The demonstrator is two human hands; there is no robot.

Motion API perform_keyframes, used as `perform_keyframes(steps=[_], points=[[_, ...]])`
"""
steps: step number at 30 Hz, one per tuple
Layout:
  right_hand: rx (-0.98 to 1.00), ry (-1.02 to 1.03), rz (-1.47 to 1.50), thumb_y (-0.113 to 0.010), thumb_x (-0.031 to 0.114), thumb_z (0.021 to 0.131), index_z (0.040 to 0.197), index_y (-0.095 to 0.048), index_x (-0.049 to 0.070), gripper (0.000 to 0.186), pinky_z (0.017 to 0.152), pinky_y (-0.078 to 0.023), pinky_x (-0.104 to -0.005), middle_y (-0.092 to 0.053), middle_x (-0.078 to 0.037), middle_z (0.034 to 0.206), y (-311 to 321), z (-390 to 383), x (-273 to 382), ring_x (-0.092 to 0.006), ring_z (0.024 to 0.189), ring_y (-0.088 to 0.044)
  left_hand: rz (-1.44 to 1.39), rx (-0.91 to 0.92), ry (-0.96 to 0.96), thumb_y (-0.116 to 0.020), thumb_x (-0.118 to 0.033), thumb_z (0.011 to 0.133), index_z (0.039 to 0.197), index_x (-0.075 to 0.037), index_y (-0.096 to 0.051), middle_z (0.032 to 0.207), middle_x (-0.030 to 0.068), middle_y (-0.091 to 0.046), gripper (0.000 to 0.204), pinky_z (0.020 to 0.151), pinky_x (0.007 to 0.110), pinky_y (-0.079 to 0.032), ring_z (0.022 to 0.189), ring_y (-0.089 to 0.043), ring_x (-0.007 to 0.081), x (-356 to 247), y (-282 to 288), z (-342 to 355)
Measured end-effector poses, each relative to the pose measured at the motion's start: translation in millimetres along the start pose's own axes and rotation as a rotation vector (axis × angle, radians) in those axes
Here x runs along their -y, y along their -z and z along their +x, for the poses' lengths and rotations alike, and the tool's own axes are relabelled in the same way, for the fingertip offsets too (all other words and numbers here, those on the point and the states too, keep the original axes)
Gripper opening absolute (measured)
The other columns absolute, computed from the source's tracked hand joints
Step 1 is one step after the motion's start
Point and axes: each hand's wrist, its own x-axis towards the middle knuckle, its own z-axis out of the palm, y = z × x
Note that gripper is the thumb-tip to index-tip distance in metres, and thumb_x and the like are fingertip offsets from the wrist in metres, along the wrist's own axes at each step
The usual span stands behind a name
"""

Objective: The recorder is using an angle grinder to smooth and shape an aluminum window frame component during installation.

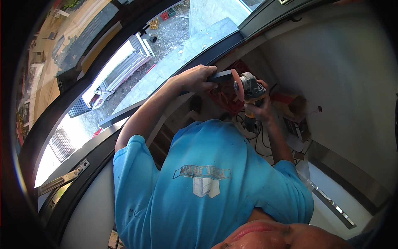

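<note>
My left hand (202, 78) is closed around a short dark grey bar (222, 76), its free end pointing right. My right hand (262, 106) grips an angle grinder (250, 86) with a metal head and a yellow and black body. A thin reddish disc (236, 84) is mounted on the grinder, facing the bar. The bar's end is at the disc's edge; whether the two touch I cannot tell. Both hands are held in front of my chest, beside the window frame.
A dark window frame (226, 45) and a pale ledge (195, 47) run along the left. Outside, below, a truck (124, 66) is parked on gravel. Red crates (226, 97), an orange-red container (290, 103) and black cables (262, 141) lie lower down. A pale wall (336, 83) rises at right.
</note>
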Motion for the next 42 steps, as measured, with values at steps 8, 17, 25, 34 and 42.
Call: perform_keyframes(steps=[8, 17, 25, 34, 42], points=[[0.021, 0.002, 0.009, -0.076, -0.003, 0.064, 0.139, -0.038, 0.014, 0.086, 0.089, -0.052, -0.0334, -0.058, -0.006, 0.116, 1, 4, 0, -0.0188, 0.104, -0.061, -0.018, 0.005, -0.002, -0.071, -0.023, 0.088, 0.101, -0.001, -0.054, 0.080, 0.0184, -0.061, 0.030, 0.069, 0.043, -0.048, 0.076, -0.063, 0.0336, 1, 0, -1], [0.009, 0.026, -0.022, -0.075, -0.003, 0.063, 0.139, -0.039, 0.014, 0.086, 0.090, -0.051, -0.0340, -0.057, -0.008, 0.118, 1, 10, -5, -0.0199, 0.106, -0.061, -0.017, -0.003, -0.012, -0.071, -0.021, 0.087, 0.099, -0.001, -0.054, 0.079, 0.0182, -0.062, 0.028, 0.069, 0.043, -0.048, 0.076, -0.063, 0.0339, 2, -2, 0], [-0.041, -0.042, -0.038, -0.075, -0.002, 0.064, 0.139, -0.039, 0.014, 0.085, 0.090, -0.051, -0.0347, -0.056, -0.008, 0.119, 2, -5, -9, -0.0201, 0.105, -0.061, -0.040, 0.001, -0.005, -0.072, -0.022, 0.085, 0.099, 0.000, -0.057, 0.080, 0.0193, -0.064, 0.030, 0.072, 0.044, -0.049, 0.080, -0.066, 0.0354, -1, 2, 0], [-0.036, -0.027, -0.022, -0.075, -0.003, 0.064, 0.139, -0.038, 0.015, 0.086, 0.092, -0.049, -0.0340, -0.057, -0.007, 0.119, -2, -15, -7, -0.0196, 0.106, -0.060, -0.012, -0.010, -0.023, -0.072, -0.020, 0.088, 0.101, -0.002, -0.056, 0.078, 0.0171, -0.062, 0.028, 0.068, 0.041, -0.048, 0.073, -0.064, 0.0300, -1, 1, 1], [-0.020, -0.105, -0.041, -0.073, -0.002, 0.065, 0.138, -0.039, 0.018, 0.083, 0.091, -0.050, -0.0345, -0.057, -0.007, 0.119, 0, -6, -3, -0.0201, 0.108, -0.059, 0.000, -0.017, -0.017, -0.072, -0.021, 0.087, 0.099, -0.002, -0.056, 0.075, 0.0162, -0.060, 0.028, 0.065, 0.041, -0.046, 0.069, -0.061, 0.0294, -1, -1, -1]])
